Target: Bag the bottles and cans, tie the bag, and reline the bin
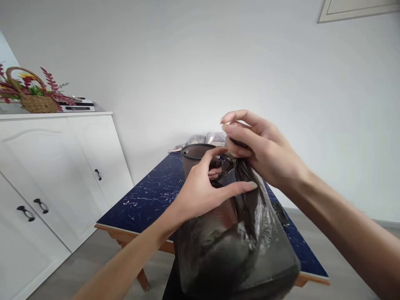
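A full black plastic bag (237,250) hangs in front of me, boxy at the bottom and gathered at its neck. Around the gathered neck is my left hand (200,185), its thumb stretched across the front and its fingers partly hidden behind the plastic. Just above, the curled fingers of my right hand (259,146) grip the bag's top. What lies inside the bag shows only as dim shapes through the film. Beyond my left hand a dark-rimmed, greyish waste bin (191,158) stands upright on the table.
The blue marble-patterned table (150,191) has wooden legs. Clear plastic packages (196,139) lie at its back edge, and a dark item (280,213) lies to the right. Left stands a white cabinet (56,166) carrying a wicker flower basket (39,103) and a white device (78,106).
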A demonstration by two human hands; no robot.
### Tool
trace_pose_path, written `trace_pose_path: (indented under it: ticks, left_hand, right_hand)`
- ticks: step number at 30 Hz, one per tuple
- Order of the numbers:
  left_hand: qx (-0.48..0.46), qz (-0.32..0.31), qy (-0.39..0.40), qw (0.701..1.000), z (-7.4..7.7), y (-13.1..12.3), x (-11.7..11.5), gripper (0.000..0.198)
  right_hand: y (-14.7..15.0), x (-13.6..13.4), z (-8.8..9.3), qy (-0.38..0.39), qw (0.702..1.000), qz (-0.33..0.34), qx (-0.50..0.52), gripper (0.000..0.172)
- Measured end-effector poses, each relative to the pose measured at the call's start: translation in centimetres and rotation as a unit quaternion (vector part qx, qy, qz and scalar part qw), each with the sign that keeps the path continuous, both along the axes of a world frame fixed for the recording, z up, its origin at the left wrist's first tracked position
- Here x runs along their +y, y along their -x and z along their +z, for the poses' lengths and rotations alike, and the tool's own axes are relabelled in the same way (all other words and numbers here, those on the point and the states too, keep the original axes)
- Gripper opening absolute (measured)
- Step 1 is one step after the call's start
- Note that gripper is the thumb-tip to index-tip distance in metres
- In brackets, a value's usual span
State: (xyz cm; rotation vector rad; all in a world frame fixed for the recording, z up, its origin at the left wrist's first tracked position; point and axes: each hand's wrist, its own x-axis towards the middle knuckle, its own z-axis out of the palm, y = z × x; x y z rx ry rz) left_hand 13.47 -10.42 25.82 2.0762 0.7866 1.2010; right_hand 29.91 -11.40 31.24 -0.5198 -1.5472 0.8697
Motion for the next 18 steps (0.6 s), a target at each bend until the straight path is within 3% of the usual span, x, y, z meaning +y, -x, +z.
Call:
trace_pose_path:
  ticks: [3, 6, 13, 18]
  left_hand:
    - [0.002, -0.053, 0.021, 0.998, -0.6, -0.5, -0.2, 0.051]
    - [-0.012, -0.059, 0.036, 0.998, -1.6, -0.4, -0.5, 0.028]
    - [-0.005, -0.012, 0.036, 0.999, -3.3, 0.5, -0.9, 0.036]
    - [-0.052, -0.027, 0.058, 0.997, -3.3, 1.3, -0.8, 0.027]
  right_hand:
    - [1.4, -0.7, -0.3, 0.022, 0.998, 0.061, -0.021, 0.019]
    - [1.8, -1.2, -1.1, 0.041, 0.994, 0.094, -0.042, 0.021]
    - [-0.2, -0.9, -2.7, 0.047, 0.995, 0.082, -0.037, 0.032]
    - [-2.2, -1.4, -4.6, 0.048, 0.996, 0.0, -0.081, 0.073]
